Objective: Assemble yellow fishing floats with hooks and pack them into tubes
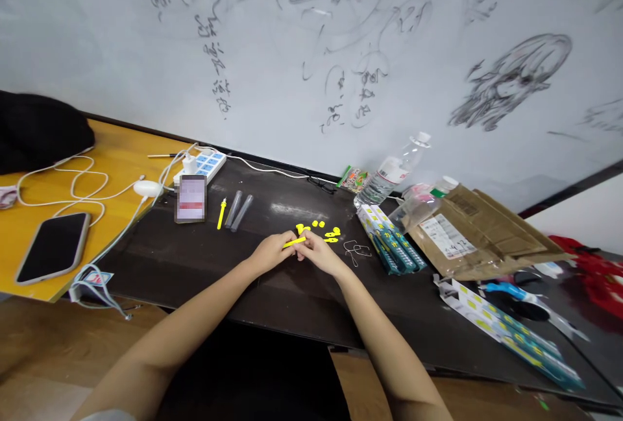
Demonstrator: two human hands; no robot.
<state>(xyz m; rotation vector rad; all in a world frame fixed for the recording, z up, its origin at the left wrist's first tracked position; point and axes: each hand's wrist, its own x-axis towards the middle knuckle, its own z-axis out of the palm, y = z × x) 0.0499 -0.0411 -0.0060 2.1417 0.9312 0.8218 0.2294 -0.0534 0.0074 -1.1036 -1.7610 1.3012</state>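
Note:
Over the dark table, my left hand [273, 251] and my right hand [315, 253] meet, fingers closed around a slim yellow stick [294, 242]. It lies slanted between the fingertips of both hands; the fingers cover part of it. Just beyond them are several small yellow pieces [331, 237], some partly behind my hands. A thin wire loop or thread [357, 251] rests to the right of my right hand. Farther left lie a yellow pen-like stick [222, 214] with a narrow tip and two clear plastic tubes [242, 213].
A phone [191, 199] with a lit screen stands before a power strip [209, 165]. Another phone [53, 247] lies on the yellow table. At right are green-white boxes [392, 239], a water bottle [393, 170], a brown parcel [467, 229] and longer boxes [511, 333]. A whiteboard [272, 84] rises behind.

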